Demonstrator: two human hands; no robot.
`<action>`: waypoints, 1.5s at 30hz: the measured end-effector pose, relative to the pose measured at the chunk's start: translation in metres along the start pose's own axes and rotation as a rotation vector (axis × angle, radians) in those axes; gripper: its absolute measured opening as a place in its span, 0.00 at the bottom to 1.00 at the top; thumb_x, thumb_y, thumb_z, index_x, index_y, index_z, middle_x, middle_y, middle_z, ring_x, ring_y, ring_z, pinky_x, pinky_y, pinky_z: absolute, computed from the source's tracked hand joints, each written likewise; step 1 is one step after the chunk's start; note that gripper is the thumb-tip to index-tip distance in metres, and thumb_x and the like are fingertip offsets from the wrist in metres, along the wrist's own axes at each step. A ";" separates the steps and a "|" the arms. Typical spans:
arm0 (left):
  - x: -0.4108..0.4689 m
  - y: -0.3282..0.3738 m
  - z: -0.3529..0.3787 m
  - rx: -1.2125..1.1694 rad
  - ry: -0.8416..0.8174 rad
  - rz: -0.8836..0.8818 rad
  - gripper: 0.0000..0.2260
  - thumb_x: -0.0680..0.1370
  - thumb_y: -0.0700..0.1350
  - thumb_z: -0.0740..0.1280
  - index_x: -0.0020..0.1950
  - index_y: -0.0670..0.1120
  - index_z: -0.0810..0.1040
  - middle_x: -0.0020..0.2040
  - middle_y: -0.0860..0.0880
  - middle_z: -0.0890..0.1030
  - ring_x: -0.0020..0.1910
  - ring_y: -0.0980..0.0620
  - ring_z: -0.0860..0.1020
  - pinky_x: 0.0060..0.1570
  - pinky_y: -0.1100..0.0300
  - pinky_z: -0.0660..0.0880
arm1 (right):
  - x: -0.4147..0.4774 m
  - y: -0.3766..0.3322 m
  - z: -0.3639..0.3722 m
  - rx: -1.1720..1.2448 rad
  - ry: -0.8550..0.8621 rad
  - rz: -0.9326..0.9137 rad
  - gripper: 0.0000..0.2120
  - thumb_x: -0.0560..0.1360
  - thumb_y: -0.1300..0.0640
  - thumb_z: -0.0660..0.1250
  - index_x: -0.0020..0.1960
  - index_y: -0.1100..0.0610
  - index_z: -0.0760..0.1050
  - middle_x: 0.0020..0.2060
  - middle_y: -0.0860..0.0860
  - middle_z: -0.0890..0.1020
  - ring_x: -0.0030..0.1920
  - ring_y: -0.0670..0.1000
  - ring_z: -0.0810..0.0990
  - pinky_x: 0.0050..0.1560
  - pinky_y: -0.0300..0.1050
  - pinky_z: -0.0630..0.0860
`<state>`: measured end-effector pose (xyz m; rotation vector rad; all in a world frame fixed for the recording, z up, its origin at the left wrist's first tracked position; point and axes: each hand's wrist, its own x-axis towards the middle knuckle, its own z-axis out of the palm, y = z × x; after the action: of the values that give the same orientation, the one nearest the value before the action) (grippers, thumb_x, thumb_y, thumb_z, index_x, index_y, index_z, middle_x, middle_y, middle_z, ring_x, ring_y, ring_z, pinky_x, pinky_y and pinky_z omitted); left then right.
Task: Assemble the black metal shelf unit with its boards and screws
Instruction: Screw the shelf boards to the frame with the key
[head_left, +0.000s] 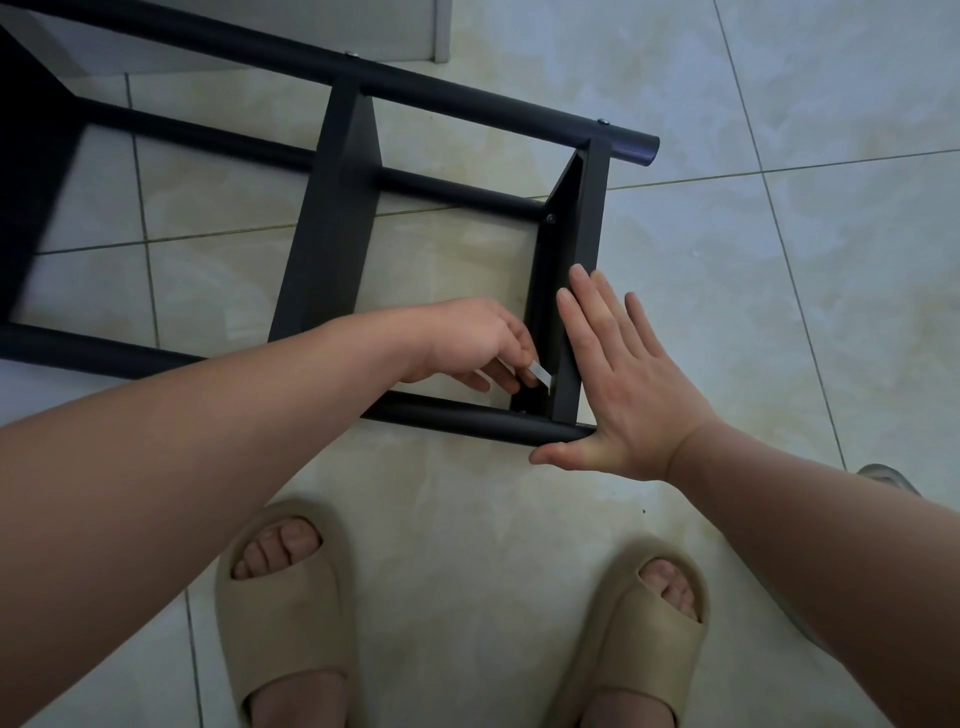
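Black frame (467, 101) is laid sideways on tile (789, 270), long axis running up-left. A silver key (540, 373) is pinched by the left hand (462, 338) just inside the end board (584, 234), at its near corner. The right hand (634, 395) is pressed flat against the board's outer face.

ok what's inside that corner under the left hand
The left hand pinches a silver tool against the inside of the end board, above the near tube. What it turns is hidden in shadow.

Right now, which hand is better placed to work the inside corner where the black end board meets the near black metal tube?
Left. The left hand pinches the flat silver tool at that corner; the right hand lies flat, bracing the black end board from outside.
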<state>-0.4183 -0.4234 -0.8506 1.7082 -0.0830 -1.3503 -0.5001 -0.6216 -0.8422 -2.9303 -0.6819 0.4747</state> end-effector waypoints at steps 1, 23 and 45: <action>-0.001 0.000 -0.001 0.008 -0.007 -0.004 0.09 0.81 0.38 0.63 0.45 0.48 0.80 0.43 0.53 0.86 0.46 0.55 0.84 0.49 0.57 0.76 | 0.000 0.000 0.000 0.001 0.002 0.000 0.63 0.67 0.18 0.53 0.82 0.65 0.44 0.82 0.59 0.43 0.82 0.59 0.40 0.80 0.63 0.45; -0.009 -0.006 -0.011 0.152 -0.160 -0.023 0.10 0.82 0.39 0.64 0.48 0.49 0.83 0.45 0.54 0.87 0.48 0.59 0.84 0.49 0.59 0.75 | 0.000 0.000 0.001 0.004 0.021 -0.002 0.63 0.67 0.19 0.55 0.82 0.65 0.45 0.82 0.60 0.44 0.82 0.59 0.40 0.80 0.64 0.46; -0.022 -0.013 -0.012 0.720 0.055 -0.069 0.09 0.79 0.46 0.68 0.40 0.56 0.79 0.42 0.58 0.80 0.43 0.58 0.77 0.43 0.58 0.71 | -0.001 0.000 -0.004 0.004 -0.080 -0.001 0.64 0.66 0.17 0.52 0.82 0.62 0.39 0.81 0.57 0.37 0.81 0.56 0.34 0.80 0.60 0.40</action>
<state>-0.4230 -0.3963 -0.8437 2.3533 -0.5374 -1.4160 -0.4994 -0.6219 -0.8387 -2.9211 -0.6906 0.5947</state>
